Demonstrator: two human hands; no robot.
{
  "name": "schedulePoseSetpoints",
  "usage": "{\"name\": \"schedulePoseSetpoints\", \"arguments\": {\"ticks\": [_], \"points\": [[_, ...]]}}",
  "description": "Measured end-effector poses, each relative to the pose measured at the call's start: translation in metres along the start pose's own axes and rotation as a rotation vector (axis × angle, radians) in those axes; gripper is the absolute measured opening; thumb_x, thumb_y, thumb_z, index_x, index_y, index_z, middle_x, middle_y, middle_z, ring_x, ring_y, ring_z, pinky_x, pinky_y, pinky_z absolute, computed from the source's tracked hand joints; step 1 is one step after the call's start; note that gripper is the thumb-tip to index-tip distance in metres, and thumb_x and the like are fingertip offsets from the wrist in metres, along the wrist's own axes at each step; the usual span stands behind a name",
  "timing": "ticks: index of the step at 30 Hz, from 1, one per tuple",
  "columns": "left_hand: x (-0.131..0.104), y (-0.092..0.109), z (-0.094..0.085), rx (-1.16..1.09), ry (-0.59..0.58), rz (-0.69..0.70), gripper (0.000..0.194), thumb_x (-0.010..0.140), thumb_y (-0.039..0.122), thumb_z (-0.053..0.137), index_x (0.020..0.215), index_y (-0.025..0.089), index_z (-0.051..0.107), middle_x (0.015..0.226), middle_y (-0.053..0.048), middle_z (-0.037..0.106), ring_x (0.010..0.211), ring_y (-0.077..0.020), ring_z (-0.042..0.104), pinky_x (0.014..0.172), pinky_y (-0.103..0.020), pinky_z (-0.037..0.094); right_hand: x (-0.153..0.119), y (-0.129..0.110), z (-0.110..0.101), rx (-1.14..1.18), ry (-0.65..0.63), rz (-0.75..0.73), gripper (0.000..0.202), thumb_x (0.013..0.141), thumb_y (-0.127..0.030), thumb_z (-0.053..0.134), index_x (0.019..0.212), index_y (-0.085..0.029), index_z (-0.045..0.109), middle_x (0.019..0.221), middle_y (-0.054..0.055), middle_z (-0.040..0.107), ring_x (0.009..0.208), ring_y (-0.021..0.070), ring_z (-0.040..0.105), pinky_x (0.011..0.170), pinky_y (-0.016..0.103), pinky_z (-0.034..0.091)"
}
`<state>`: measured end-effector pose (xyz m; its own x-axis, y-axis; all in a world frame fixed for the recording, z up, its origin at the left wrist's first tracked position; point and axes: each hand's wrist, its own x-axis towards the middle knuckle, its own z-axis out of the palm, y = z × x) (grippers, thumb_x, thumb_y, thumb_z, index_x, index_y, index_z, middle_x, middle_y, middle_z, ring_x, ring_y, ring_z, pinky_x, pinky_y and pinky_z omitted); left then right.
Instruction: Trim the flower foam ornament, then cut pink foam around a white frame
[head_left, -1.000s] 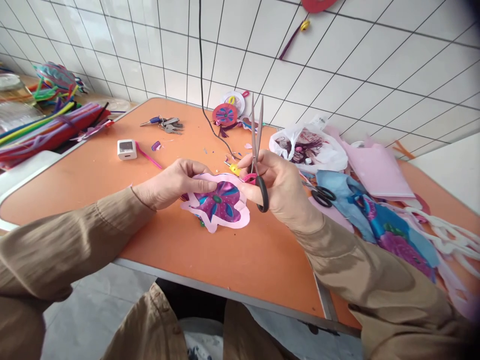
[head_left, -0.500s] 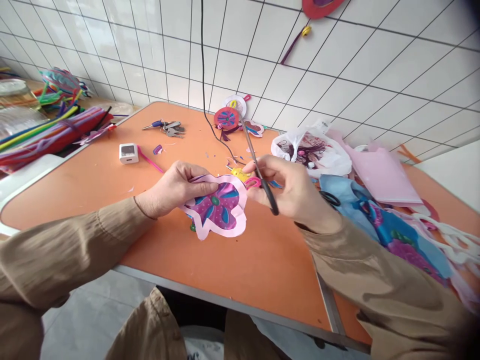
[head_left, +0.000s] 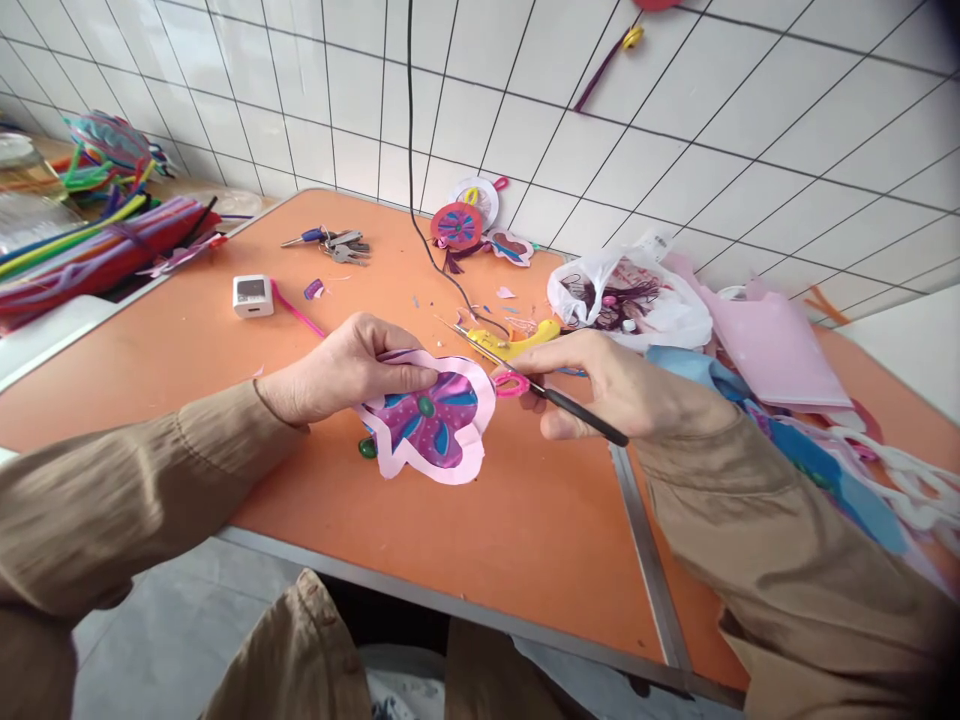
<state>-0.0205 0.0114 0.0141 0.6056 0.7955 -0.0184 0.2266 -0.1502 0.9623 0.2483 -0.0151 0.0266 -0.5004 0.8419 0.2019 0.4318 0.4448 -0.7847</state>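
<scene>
A pink-edged fabric flower [head_left: 469,462] with a purple and blue patterned middle and a green centre hangs over the table from my left hand [head_left: 360,370], thumb on top and fingers beneath. A pink loop [head_left: 512,384] sticks out at its right side. My right hand [head_left: 600,385] is closed around a slim pointed metal tool with a black handle [head_left: 581,412]; its exact kind is unclear. The tool's shaft crosses near the loop, pointing up and left. Just beyond lies a yellow glue gun [head_left: 525,340]. A green bead [head_left: 367,448] shows below the flower's left side.
Keys [head_left: 341,243] and a white charger [head_left: 253,296] lie at the left back. Finished-looking ornaments [head_left: 457,226] rest by the tiled wall. A white plastic bag [head_left: 675,300], pink sheet [head_left: 780,345] and blue fabric stand right. Pipe cleaners [head_left: 112,250] fill the far left. A black cable runs down the wall.
My right hand has moved right and slightly down, and the tool has swung from steep to a flatter slant. The yellow glue gun shows more fully. The flower has tilted slightly in my left hand.
</scene>
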Motion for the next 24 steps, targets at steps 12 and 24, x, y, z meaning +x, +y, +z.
{"name": "schedulePoseSetpoints", "arguments": {"ticks": [12, 24], "points": [[0.004, -0.003, -0.006, -0.005, 0.009, -0.055, 0.032, 0.067, 0.037, 0.084, 0.056, 0.013, 0.066, 0.046, 0.0, 0.056, 0.039, -0.0076, 0.047, 0.036, -0.017, 0.032, 0.005, 0.006, -0.001, 0.161, -0.379, 0.012, 0.048, 0.082, -0.063, 0.071, 0.079, -0.014, 0.069, 0.065, -0.001, 0.055, 0.06, 0.0104, 0.046, 0.052, 0.026, 0.033], [0.002, 0.004, -0.009, -0.015, -0.037, -0.099, 0.029, 0.071, 0.033, 0.082, 0.054, 0.013, 0.067, 0.043, 0.0, 0.055, 0.037, -0.0083, 0.048, 0.034, -0.018, 0.032, 0.004, 0.003, 0.007, 0.194, -0.29, 0.054, 0.047, 0.077, -0.067, 0.074, 0.084, -0.02, 0.079, 0.054, -0.002, 0.049, 0.05, 0.0108, 0.041, 0.044, 0.027, 0.03]]}}
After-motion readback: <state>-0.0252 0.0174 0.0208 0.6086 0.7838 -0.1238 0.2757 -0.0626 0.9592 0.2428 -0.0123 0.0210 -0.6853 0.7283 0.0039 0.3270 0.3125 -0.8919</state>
